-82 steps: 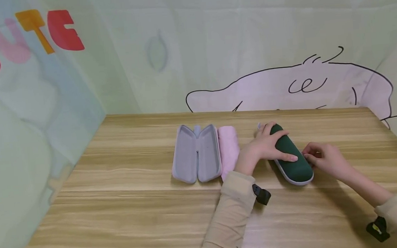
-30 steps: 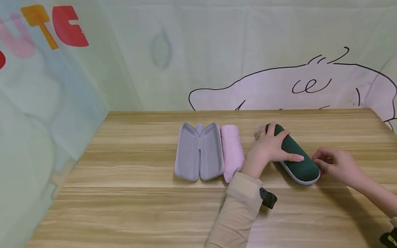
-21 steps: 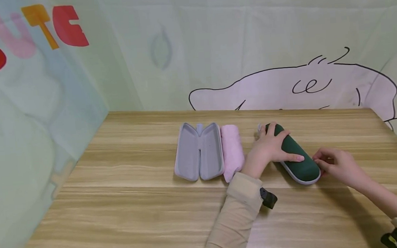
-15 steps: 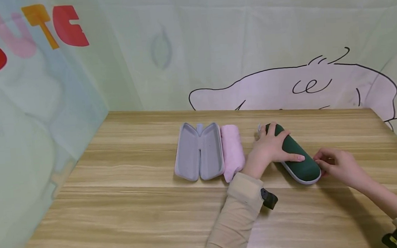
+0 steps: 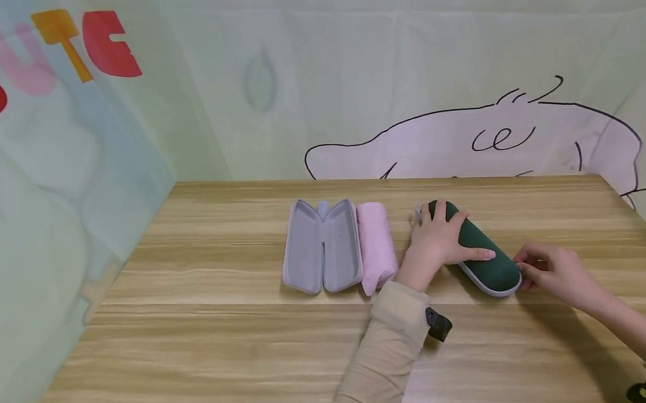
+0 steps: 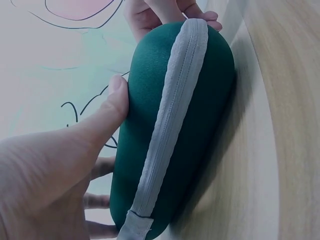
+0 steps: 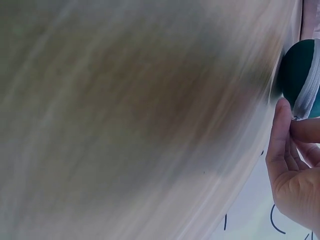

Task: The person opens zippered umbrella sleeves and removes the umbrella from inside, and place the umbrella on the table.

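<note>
A dark green glasses case (image 5: pixel 477 246) with a light grey zipper band lies closed at an angle on the table. My left hand (image 5: pixel 440 240) grips it from above, fingers spread over its far part and thumb on its top. The left wrist view shows the zipper band (image 6: pixel 172 120) running along the case's side. At the near right end of the case my right hand (image 5: pixel 553 272) pinches the zipper's pull between thumb and forefinger; the pull itself is mostly hidden by the fingertips. In the right wrist view those fingertips (image 7: pixel 283 107) are right at the band's end.
Left of my left hand, an open glasses case (image 5: pixel 322 249) with grey lining stands with both halves spread. A pink case-shaped or rolled soft item (image 5: pixel 376 245) lies against its right side. The wood-grain table (image 5: pixel 199 363) meets a printed cloth backdrop (image 5: pixel 346 67) behind.
My right hand has slid along the green case's right edge to its near end, still pinching. The left hand keeps its hold on the case; the head view has shifted slightly.
</note>
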`<state>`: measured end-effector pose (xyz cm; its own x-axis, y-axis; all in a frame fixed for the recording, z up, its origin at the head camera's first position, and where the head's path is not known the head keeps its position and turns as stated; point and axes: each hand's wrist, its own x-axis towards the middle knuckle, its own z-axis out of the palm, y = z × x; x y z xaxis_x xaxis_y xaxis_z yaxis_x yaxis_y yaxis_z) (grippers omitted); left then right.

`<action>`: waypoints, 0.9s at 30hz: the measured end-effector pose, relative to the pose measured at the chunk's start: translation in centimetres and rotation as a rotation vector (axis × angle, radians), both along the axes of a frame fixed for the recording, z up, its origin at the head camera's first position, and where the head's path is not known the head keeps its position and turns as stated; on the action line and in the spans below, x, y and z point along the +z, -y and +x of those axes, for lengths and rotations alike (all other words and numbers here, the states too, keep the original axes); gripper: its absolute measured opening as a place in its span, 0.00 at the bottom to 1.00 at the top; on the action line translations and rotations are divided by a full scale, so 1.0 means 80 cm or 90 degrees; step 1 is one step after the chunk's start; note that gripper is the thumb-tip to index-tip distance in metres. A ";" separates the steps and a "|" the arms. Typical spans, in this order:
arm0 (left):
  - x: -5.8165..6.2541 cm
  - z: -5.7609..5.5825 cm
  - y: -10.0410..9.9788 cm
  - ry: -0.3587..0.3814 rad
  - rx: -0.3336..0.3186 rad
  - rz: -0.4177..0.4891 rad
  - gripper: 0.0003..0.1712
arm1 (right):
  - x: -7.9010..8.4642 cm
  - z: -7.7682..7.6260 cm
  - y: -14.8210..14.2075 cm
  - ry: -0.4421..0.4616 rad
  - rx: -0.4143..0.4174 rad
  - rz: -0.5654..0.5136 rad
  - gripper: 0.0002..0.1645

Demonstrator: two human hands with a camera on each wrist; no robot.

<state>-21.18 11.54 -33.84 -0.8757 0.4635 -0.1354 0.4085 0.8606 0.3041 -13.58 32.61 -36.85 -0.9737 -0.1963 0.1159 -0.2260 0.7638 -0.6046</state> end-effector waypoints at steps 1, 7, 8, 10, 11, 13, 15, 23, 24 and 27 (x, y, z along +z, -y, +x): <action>0.000 0.000 0.000 -0.002 0.001 0.000 0.51 | 0.000 0.000 0.000 0.005 0.000 -0.001 0.04; -0.001 0.000 0.000 -0.007 0.005 -0.006 0.51 | 0.001 0.003 -0.001 0.025 -0.009 0.005 0.04; -0.001 0.000 0.000 -0.007 0.006 -0.006 0.51 | 0.001 0.003 -0.001 0.026 -0.012 0.008 0.04; -0.001 0.000 -0.001 -0.007 0.008 -0.008 0.52 | 0.001 0.004 -0.002 0.027 -0.018 0.014 0.04; -0.001 0.000 -0.001 -0.007 0.010 -0.009 0.52 | 0.001 0.005 -0.002 0.027 -0.021 0.018 0.04; 0.000 0.000 -0.002 -0.008 0.013 -0.012 0.52 | 0.001 0.006 -0.003 0.029 -0.027 0.024 0.04; 0.000 0.000 -0.003 -0.010 0.014 -0.018 0.52 | 0.001 0.006 -0.003 0.031 -0.029 0.026 0.05; 0.001 0.000 -0.004 -0.009 0.015 -0.021 0.52 | 0.001 0.009 -0.004 0.037 -0.021 0.014 0.05; 0.002 0.000 -0.003 -0.008 0.015 -0.020 0.52 | 0.001 0.010 -0.004 0.038 -0.023 0.012 0.04; 0.002 0.000 -0.003 -0.007 0.015 -0.018 0.52 | 0.001 0.011 -0.004 0.047 -0.023 0.007 0.04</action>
<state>-21.16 11.75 -33.67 -0.8881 0.4382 -0.1388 0.3905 0.8786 0.2749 -12.72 32.92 -36.75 -0.9860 -0.1614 0.0421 -0.1533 0.7774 -0.6100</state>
